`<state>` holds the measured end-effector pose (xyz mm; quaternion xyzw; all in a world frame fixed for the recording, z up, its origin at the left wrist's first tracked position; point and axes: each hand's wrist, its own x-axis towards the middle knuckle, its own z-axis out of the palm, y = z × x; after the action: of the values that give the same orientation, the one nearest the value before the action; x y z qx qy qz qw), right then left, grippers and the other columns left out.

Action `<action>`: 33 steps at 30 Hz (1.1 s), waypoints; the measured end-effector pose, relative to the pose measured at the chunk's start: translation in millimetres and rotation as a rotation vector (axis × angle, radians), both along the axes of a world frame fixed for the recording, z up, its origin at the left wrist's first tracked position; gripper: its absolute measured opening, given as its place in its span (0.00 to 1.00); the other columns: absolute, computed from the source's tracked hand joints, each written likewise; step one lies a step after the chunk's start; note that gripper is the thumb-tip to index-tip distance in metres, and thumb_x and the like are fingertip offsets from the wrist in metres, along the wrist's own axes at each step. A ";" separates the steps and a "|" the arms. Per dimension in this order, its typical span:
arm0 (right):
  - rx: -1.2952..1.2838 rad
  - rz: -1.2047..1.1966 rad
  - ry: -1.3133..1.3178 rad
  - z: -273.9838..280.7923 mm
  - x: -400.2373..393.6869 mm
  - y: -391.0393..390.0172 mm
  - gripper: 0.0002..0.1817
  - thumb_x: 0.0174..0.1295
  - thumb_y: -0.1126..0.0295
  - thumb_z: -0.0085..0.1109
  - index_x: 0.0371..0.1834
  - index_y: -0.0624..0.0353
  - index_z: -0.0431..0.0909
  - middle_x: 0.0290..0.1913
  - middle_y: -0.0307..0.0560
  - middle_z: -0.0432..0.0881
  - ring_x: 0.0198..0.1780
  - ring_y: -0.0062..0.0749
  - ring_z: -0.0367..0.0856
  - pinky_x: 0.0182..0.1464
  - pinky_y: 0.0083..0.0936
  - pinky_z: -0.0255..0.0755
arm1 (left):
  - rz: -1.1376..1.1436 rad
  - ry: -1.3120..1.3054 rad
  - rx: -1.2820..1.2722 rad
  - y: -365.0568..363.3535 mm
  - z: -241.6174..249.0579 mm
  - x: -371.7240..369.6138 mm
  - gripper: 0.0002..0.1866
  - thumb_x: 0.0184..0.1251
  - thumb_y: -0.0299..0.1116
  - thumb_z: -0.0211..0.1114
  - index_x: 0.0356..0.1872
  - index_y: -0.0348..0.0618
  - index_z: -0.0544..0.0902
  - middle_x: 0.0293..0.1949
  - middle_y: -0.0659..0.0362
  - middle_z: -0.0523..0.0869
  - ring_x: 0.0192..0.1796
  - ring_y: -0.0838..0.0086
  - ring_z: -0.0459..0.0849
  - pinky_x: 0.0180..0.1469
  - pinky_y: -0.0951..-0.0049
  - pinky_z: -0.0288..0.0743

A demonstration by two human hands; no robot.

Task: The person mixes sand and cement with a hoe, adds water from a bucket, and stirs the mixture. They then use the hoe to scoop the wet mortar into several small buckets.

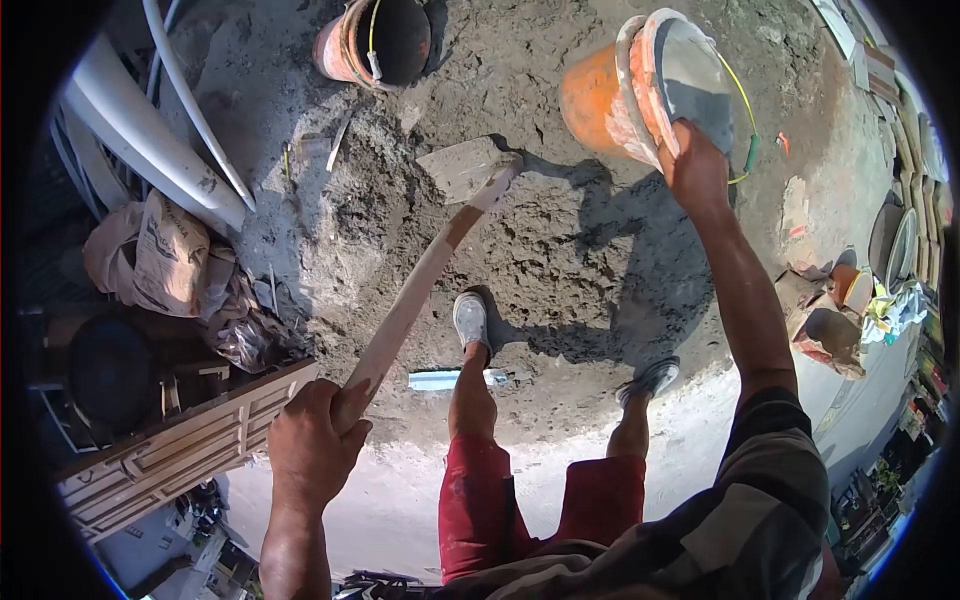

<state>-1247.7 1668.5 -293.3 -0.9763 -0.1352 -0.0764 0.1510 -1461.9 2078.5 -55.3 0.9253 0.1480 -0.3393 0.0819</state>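
Note:
My left hand [312, 440] is wrapped round the end of the long wooden handle of a shovel [415, 275]. The shovel's blade [462, 168], smeared with grey mix, lies on the wet mortar [530, 265] on the ground ahead of my feet. With my right hand [695, 168] I grip the near rim of an orange bucket [597, 98], which leans with its mouth toward the right. Grey residue coats the bucket, and its wire handle with a green grip hangs on the right side. What lies deep in the bucket is shaded.
A second bucket [345, 48] lies tilted at the top. White pipes [150, 140], crumpled paper sacks [165, 255] and a wooden panel [190, 440] line the left. A blue-white strip [440, 380] lies beside my foot. A torn sack [828, 335] sits at right.

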 end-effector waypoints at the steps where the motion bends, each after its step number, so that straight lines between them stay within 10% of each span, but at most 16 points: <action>1: 0.019 -0.029 0.030 -5.5 -16.8 -27.1 0.09 0.58 0.69 0.59 0.38 0.56 0.70 0.34 0.52 0.79 0.37 0.55 0.80 0.36 0.45 0.74 | -0.034 0.002 0.027 -8.1 0.2 2.7 0.21 0.44 0.34 0.79 0.38 0.42 0.79 0.33 0.53 0.84 0.36 0.55 0.84 0.38 0.58 0.77; 9: -0.089 -0.158 0.189 -134.5 -104.4 -201.0 0.08 0.56 0.68 0.57 0.37 0.54 0.72 0.34 0.51 0.81 0.37 0.52 0.82 0.37 0.45 0.77 | -0.141 -0.048 0.064 -48.4 -7.2 -0.7 0.17 0.44 0.28 0.71 0.37 0.34 0.78 0.31 0.45 0.84 0.35 0.51 0.84 0.39 0.59 0.75; 24: -0.012 -0.821 0.071 -38.7 -345.9 -369.3 0.09 0.57 0.68 0.61 0.31 0.58 0.70 0.31 0.57 0.77 0.35 0.60 0.78 0.36 0.49 0.71 | -0.184 -0.043 0.164 -55.3 -13.9 -2.7 0.17 0.46 0.30 0.71 0.38 0.34 0.78 0.32 0.44 0.84 0.35 0.54 0.85 0.39 0.60 0.76; 33: -0.190 -1.075 0.459 -184.0 -396.8 -430.1 0.12 0.62 0.57 0.53 0.39 0.54 0.73 0.39 0.54 0.83 0.41 0.58 0.83 0.42 0.52 0.74 | -0.182 -0.047 0.185 -73.1 -7.5 23.8 0.15 0.47 0.28 0.69 0.36 0.34 0.76 0.27 0.54 0.79 0.29 0.71 0.74 0.36 0.67 0.72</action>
<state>-1644.5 1238.4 -477.3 -0.9085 0.4084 0.0835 0.0286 -1438.1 2005.4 -62.9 0.9463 0.0921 -0.3084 -0.0314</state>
